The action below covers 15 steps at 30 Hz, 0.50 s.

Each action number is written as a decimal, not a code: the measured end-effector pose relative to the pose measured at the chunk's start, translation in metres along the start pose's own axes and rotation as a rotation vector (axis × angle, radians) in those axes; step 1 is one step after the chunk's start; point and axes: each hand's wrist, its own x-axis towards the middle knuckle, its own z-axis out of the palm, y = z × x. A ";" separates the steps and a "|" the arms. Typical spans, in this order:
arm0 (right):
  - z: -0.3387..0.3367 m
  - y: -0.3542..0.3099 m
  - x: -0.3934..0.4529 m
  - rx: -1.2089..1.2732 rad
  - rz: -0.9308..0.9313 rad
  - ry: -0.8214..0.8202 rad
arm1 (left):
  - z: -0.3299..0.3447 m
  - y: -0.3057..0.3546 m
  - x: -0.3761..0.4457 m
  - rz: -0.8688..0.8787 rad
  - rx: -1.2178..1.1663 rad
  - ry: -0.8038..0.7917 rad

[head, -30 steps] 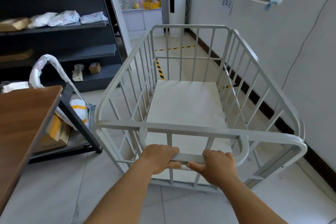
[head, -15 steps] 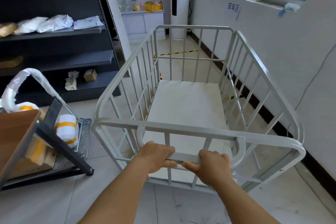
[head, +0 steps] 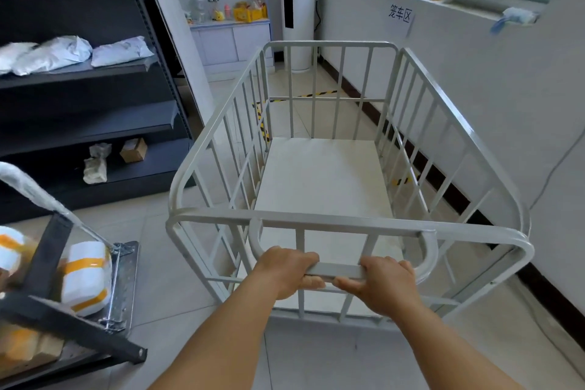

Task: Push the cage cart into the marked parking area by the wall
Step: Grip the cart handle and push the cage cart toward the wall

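An empty white cage cart (head: 319, 218) with barred sides stands on the tiled floor in front of me, its right side close to the wall. My left hand (head: 286, 272) and my right hand (head: 384, 286) both grip the low handle bar (head: 340, 271) at its near end. Yellow-and-black floor tape (head: 311, 94) marks an area ahead, seen through the bars, with more tape (head: 402, 180) by the wall. A paper sign (head: 400, 14) hangs on the wall above that area.
Dark shelving (head: 95, 123) with white parcels lines the left side. A flat trolley (head: 122, 288) with orange-taped packages sits at the near left, beside a dark table leg (head: 72, 329). A white column unit (head: 299, 9) and cabinet (head: 231, 41) stand at the far end.
The cart and I have moved forward along the wall; the wooden table and trolley on the left have slid back toward the frame edge. Both hands keep their grip.
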 end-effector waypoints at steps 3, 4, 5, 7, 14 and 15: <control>-0.006 -0.001 0.035 0.007 0.005 -0.010 | -0.009 -0.018 0.028 -0.007 -0.007 0.021; -0.007 -0.001 0.046 0.007 0.005 -0.009 | -0.011 -0.023 0.038 -0.007 -0.003 0.027; -0.008 0.000 0.056 0.005 0.005 -0.006 | -0.014 -0.028 0.047 -0.006 0.002 0.031; -0.012 0.003 0.076 0.006 0.006 -0.005 | -0.020 -0.036 0.066 -0.003 0.008 0.030; -0.021 0.015 0.149 0.006 0.003 -0.007 | -0.041 -0.058 0.131 -0.011 0.030 0.034; -0.022 0.018 0.160 0.007 0.001 -0.008 | -0.044 -0.061 0.141 -0.015 0.036 0.032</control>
